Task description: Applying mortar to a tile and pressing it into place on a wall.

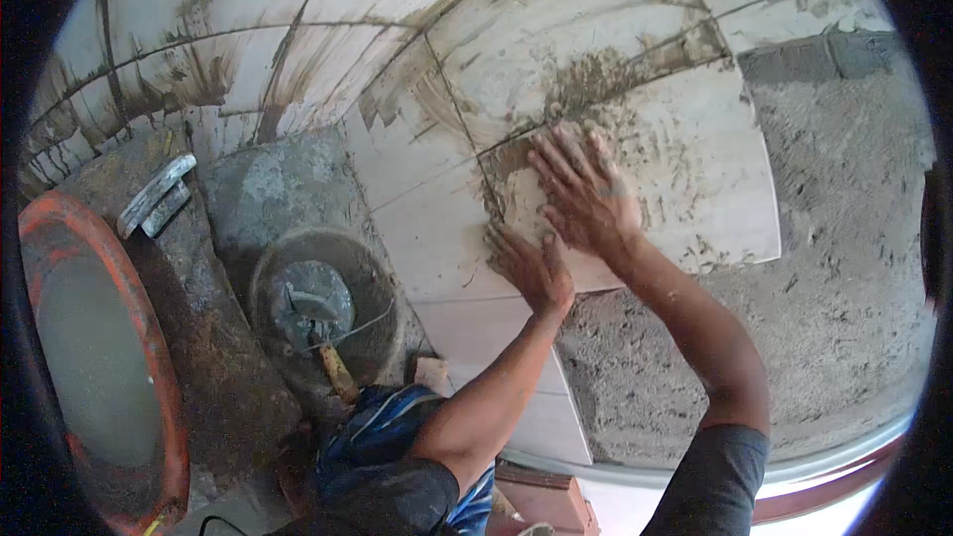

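Note:
Both my hands lie on a pale tile (720, 164) smeared with grey-brown mortar. My right hand (586, 189) is flat near the tile's upper left part, its fingers stretched toward the far joint. Just left and nearer, my left hand (533, 268) rests with fingers spread across the left joint, beside the neighbouring tile (437, 248). Neither hand holds anything. Wet mortar smears (606, 79) cover the far joint, next to another laid tile (536, 20). The tile's right and near edges border a rough grey mortar bed (685, 357).
At left stand a grey bucket (260, 288) with a wooden-handled trowel (338, 372) in it and an orange-rimmed tub (149, 337) of cloudy water. A float (159, 194) lies behind the tub. Stained wall tiles (218, 69) rise beyond. Reddish boxes (544, 501) sit near my legs.

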A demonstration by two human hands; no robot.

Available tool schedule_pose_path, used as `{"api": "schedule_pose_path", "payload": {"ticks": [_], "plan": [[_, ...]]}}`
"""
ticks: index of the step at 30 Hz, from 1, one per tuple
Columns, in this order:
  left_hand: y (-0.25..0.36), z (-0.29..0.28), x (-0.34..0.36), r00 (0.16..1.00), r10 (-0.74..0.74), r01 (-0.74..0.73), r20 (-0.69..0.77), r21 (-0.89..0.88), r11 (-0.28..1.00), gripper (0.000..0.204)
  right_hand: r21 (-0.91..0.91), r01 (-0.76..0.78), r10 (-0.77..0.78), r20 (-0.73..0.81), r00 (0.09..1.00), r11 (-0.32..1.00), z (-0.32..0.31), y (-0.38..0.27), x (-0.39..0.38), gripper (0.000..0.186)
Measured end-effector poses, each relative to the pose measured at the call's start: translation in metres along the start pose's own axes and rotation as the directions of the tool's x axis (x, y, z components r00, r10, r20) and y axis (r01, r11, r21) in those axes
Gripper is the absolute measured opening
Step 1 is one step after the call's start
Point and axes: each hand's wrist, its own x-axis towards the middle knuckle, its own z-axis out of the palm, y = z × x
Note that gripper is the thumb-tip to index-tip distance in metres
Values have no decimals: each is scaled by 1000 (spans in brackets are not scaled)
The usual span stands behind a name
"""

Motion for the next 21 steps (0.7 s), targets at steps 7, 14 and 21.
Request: {"api": "schedule_pose_path", "payload": {"ticks": [7,14,21], "plan": [[-24,-4,1,993,119,-118,8,181,976,92,63,34,-28,-105,994,997,-55,-32,23,76],[-11,4,3,1000,8,-6,-23,68,998,92,-27,34,-34,-28,999,999,2,-2,7,73],[-59,4,19,998,59,-70,39,490,869,90,90,135,-118,-171,978,987,-67,-67,27,78]]}}
